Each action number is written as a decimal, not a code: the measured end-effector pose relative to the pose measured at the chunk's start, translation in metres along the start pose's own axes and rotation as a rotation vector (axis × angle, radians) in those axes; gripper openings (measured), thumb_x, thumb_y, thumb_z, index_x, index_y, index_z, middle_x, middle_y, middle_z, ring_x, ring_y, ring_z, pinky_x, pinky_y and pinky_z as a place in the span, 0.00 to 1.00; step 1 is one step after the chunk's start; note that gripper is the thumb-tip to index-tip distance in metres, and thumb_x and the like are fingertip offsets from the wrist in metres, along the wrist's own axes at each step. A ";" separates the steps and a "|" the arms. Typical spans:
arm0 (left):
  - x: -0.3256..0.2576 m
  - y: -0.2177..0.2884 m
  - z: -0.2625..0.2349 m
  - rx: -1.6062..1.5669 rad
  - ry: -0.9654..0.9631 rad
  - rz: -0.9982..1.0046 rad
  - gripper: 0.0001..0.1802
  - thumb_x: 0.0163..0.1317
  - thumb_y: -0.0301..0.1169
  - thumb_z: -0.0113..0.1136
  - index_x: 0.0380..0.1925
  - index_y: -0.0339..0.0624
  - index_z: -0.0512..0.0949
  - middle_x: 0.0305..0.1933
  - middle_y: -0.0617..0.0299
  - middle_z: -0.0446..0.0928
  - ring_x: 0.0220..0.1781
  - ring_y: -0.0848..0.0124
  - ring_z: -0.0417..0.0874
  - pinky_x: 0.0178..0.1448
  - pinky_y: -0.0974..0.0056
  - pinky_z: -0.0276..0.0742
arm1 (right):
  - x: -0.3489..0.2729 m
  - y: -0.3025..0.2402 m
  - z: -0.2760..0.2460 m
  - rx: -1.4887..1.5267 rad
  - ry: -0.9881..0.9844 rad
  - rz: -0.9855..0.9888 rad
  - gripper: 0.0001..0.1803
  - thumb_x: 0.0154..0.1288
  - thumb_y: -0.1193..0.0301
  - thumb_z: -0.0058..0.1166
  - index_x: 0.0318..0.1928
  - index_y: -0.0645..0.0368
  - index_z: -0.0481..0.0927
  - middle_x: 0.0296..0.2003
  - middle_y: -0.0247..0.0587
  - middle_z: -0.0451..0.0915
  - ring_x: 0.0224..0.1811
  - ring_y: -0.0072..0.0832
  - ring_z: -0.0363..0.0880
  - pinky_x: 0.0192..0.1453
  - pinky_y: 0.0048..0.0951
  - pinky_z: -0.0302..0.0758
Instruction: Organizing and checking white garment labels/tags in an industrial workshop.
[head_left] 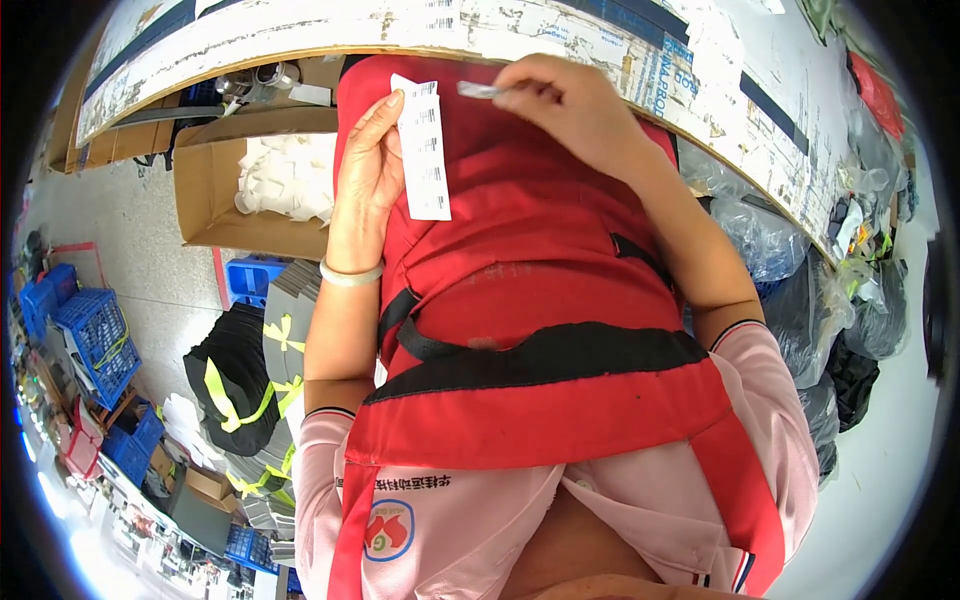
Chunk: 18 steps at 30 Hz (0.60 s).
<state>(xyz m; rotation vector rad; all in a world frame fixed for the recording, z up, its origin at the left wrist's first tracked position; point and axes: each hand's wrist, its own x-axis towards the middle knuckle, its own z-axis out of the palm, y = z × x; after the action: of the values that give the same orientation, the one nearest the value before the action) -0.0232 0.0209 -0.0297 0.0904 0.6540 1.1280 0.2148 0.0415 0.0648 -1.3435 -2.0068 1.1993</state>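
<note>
My left hand [372, 155] pinches a white strip of printed labels [428, 165] near its upper end, with the thumb on top. The strip hangs over my red apron [500, 220]. To its right, my right hand [570, 105] is closed, thumb and fingers together, on a small whitish label [478, 90] that is slightly blurred. The label is apart from the strip. Beyond both hands, another piece of the label strip [438, 15] lies on the worn white tabletop [300, 30].
The table edge runs close beyond my hands. At the left stands a cardboard box [205, 205] of white paper scraps [288, 178]. Dark bundles [235, 370] tied with yellow-green strips sit by my left arm. Blue crates [100, 335] stand farther left; clear plastic bags [755, 235] lie at the right.
</note>
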 end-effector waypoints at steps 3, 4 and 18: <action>0.001 -0.003 0.001 0.026 -0.005 0.000 0.08 0.65 0.27 0.57 0.39 0.34 0.79 0.39 0.56 0.83 0.39 0.71 0.85 0.45 0.69 0.82 | 0.000 0.018 -0.016 0.191 0.136 0.179 0.08 0.67 0.69 0.55 0.40 0.60 0.81 0.27 0.28 0.78 0.30 0.13 0.75 0.34 0.16 0.72; 0.000 -0.003 0.003 0.046 0.003 0.015 0.08 0.64 0.27 0.58 0.39 0.34 0.79 0.39 0.56 0.83 0.39 0.71 0.85 0.46 0.69 0.82 | 0.003 0.024 -0.021 0.214 0.142 0.171 0.09 0.68 0.67 0.54 0.41 0.60 0.81 0.27 0.29 0.78 0.27 0.13 0.74 0.31 0.14 0.72; 0.001 -0.004 0.006 0.154 -0.060 0.009 0.08 0.64 0.28 0.58 0.40 0.35 0.79 0.40 0.56 0.83 0.40 0.70 0.84 0.46 0.68 0.82 | 0.025 0.034 -0.032 0.522 0.077 -0.177 0.10 0.67 0.72 0.53 0.35 0.69 0.79 0.23 0.40 0.79 0.20 0.21 0.76 0.22 0.19 0.73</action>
<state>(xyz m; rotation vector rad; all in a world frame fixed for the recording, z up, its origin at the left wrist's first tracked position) -0.0163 0.0209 -0.0268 0.2580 0.6870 1.0786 0.2452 0.0824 0.0509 -0.9184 -1.5671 1.4307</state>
